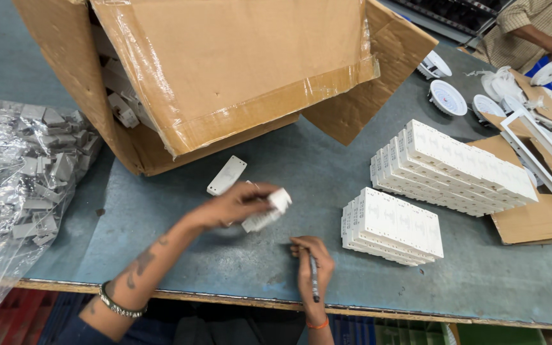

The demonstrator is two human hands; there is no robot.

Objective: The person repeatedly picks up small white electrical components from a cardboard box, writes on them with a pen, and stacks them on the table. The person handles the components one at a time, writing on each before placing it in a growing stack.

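- Head view, left to right: clear plastic bag (23,172) of small grey parts, lying at the worktop (289,185) edge.
- Open cardboard box (225,70), tipped on its side, white parts inside.
- Left hand (234,204), arm stretched across, grip closed on a white plastic casing (269,211) just above the worktop; another loose casing (227,175) lies near.
- Right hand (313,262), grip clenched around a thin dark tool (314,281), resting on the worktop.
- Two stacked rows of white casings (416,191) to the right.

White plastic cases (392,225) (stacked), brown cardboard box (237,70), grey-blue table (301,166).
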